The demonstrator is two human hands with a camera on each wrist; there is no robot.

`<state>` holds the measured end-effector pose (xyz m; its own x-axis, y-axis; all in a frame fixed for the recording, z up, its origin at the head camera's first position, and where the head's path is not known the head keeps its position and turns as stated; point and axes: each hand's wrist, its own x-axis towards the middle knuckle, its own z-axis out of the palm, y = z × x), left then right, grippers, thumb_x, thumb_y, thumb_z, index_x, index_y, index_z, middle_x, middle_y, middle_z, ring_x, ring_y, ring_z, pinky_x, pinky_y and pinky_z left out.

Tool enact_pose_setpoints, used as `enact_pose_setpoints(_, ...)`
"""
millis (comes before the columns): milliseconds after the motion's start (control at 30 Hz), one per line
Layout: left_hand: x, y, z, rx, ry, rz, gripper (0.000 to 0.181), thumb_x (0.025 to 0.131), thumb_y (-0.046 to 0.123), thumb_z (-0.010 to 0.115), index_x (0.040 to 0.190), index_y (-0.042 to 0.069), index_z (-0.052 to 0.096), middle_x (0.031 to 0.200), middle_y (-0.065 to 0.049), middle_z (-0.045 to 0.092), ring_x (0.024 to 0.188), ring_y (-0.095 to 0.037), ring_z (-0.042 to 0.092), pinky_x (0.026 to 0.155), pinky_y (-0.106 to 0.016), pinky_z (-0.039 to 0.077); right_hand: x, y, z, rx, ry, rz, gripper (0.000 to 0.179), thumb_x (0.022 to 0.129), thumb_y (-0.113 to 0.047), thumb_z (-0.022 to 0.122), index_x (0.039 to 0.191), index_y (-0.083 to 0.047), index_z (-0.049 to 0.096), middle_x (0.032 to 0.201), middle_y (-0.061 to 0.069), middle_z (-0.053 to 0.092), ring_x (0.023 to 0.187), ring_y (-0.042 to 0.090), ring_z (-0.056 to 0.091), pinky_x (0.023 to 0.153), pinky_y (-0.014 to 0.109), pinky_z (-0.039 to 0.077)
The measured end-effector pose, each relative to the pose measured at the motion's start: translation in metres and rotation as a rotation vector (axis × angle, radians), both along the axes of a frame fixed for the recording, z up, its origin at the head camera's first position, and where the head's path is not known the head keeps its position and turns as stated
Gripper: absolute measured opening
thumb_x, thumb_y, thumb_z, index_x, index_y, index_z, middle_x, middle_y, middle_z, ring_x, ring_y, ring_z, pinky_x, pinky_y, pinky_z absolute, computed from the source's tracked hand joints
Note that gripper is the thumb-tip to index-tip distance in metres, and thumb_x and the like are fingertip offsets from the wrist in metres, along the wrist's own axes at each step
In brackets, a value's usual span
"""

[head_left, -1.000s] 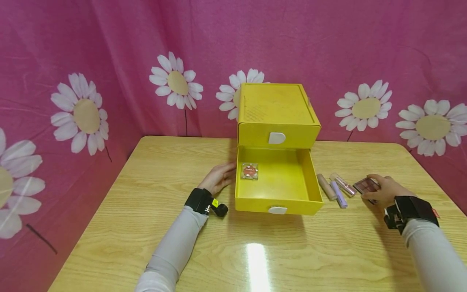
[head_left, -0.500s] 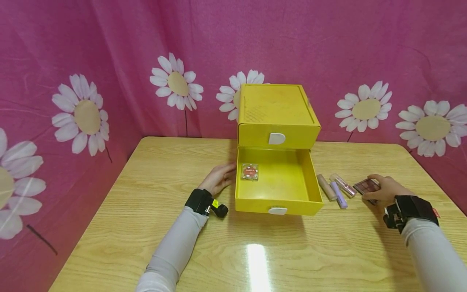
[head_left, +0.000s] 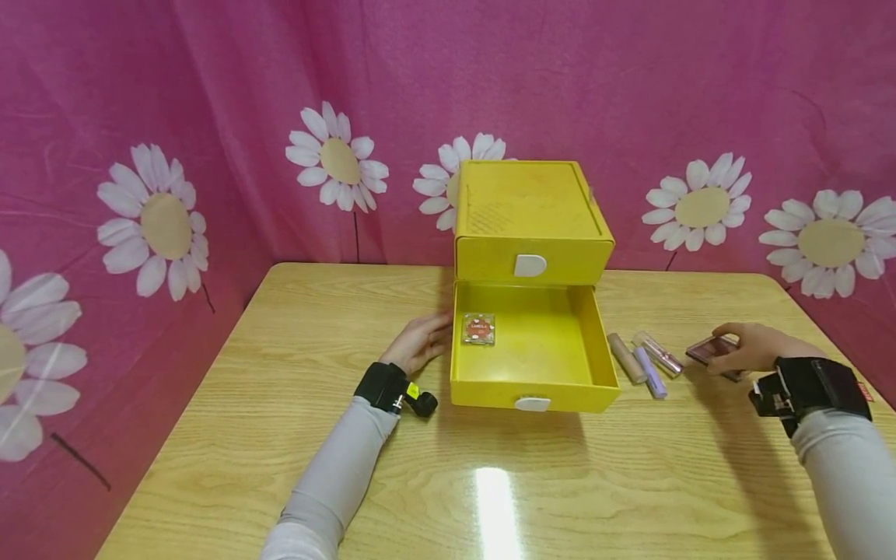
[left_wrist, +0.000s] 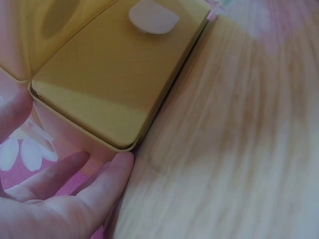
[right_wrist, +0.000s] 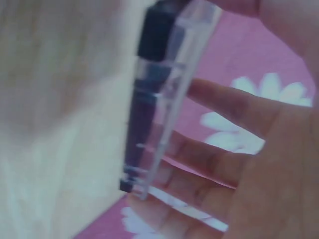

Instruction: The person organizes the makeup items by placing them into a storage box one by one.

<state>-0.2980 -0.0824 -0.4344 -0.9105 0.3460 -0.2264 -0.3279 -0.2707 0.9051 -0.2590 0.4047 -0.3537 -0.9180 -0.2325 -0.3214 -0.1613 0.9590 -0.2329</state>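
Observation:
My right hand (head_left: 759, 346) grips an eyeshadow palette (head_left: 702, 351) between thumb and fingers, tilted just above the table at the right. Up close in the right wrist view, the palette (right_wrist: 167, 89) is seen edge-on, with a clear lid and a dark base. At the left side of a yellow two-drawer box (head_left: 532, 202), my left hand (head_left: 420, 342) rests relaxed fingers on the wall, as the left wrist view also shows with the fingertips (left_wrist: 122, 162) at a lower corner. The lower drawer (head_left: 539, 397) is pulled out and holds a small square compact (head_left: 479, 329) at its left.
Between the drawer and my right hand lie a beige tube (head_left: 627, 358), a lilac tube (head_left: 650, 373) and a clear pink tube (head_left: 658, 354). The wooden table (head_left: 336, 498) meets a pink daisy-print cloth (head_left: 392, 70) at the back and sides.
My right hand has lifted the palette slightly off the table and moved a little to the right. The left hand and the drawer box stay in place.

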Motion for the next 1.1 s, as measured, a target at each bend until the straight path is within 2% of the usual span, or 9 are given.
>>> enact_pose_setpoints(100,0.001,0.0,0.001,0.0,-0.007,0.005,0.043,0.098,0.013,0.042,0.137,-0.004,0.035,0.143,-0.017,0.034,0.129,-0.028,0.034,0.106,-0.041,0.031,0.003,-0.012,0.015,0.011,0.019,0.043,0.072,0.074,-0.032,0.074,0.116,0.018,0.044,0.089,0.024,0.058,0.077,0.028,0.052,0.065,0.037,0.047)
enact_pose_setpoints(233,0.0,0.0,0.0,-0.004,-0.006,0.007,0.043,0.098,0.013,0.042,0.137,-0.004,0.036,0.142,-0.017,0.034,0.129,-0.028,0.035,0.105,-0.041,0.032,0.008,-0.031,0.035,0.012,0.062,0.118,0.067,0.073,-0.028,0.074,0.117,0.014,0.047,0.083,0.011,0.057,0.071,0.019,0.047,0.059,0.029,0.04)
enact_pose_setpoints(433,-0.001,-0.001,-0.002,-0.003,0.0,0.006,0.043,0.098,0.014,0.042,0.137,-0.004,0.036,0.142,-0.017,0.035,0.129,-0.028,0.035,0.105,-0.041,0.033,0.017,-0.07,0.066,-0.004,0.115,0.22,0.061,0.069,-0.022,0.076,0.117,0.007,0.052,0.078,0.002,0.046,0.069,0.015,0.04,0.055,0.025,0.032)
enact_pose_setpoints(733,0.0,0.0,-0.003,0.008,0.006,0.008,0.044,0.098,0.013,0.042,0.137,-0.004,0.035,0.143,-0.018,0.033,0.129,-0.029,0.034,0.105,-0.042,0.032,0.029,-0.117,0.105,-0.061,0.134,0.384,0.051,0.067,-0.018,0.078,0.111,-0.004,0.057,0.072,-0.004,0.043,0.066,0.01,0.04,0.053,0.019,0.034)
enact_pose_setpoints(800,0.0,-0.001,-0.003,0.009,0.007,0.006,0.044,0.098,0.013,0.042,0.137,-0.004,0.035,0.143,-0.017,0.033,0.13,-0.029,0.033,0.106,-0.042,0.032,0.03,-0.127,0.113,-0.061,0.14,0.421,0.053,0.067,-0.019,0.079,0.112,-0.003,0.056,0.075,-0.004,0.045,0.068,0.01,0.041,0.054,0.019,0.035)
enact_pose_setpoints(900,-0.001,-0.001,-0.004,0.011,0.009,0.005,0.044,0.098,0.013,0.042,0.137,-0.005,0.034,0.144,-0.017,0.033,0.13,-0.028,0.033,0.106,-0.041,0.031,0.032,-0.142,0.123,-0.043,0.129,0.432,0.057,0.067,-0.021,0.079,0.115,-0.004,0.055,0.085,-0.001,0.049,0.074,0.012,0.043,0.058,0.02,0.039)
enact_pose_setpoints(1033,-0.002,-0.001,-0.004,0.016,0.008,0.007,0.043,0.098,0.012,0.041,0.136,-0.005,0.035,0.143,-0.017,0.034,0.129,-0.029,0.034,0.105,-0.041,0.032,0.035,-0.165,0.131,-0.002,0.104,0.433,0.064,0.068,-0.025,0.079,0.123,-0.004,0.053,0.104,0.004,0.051,0.085,0.016,0.044,0.068,0.027,0.044)
enact_pose_setpoints(1100,-0.002,0.0,-0.004,0.022,0.008,0.009,0.042,0.098,0.012,0.041,0.136,-0.005,0.035,0.142,-0.018,0.035,0.129,-0.029,0.035,0.105,-0.04,0.033,0.035,-0.176,0.132,0.009,0.091,0.459,0.065,0.068,-0.025,0.078,0.124,-0.003,0.052,0.11,0.006,0.052,0.09,0.018,0.045,0.074,0.031,0.046)
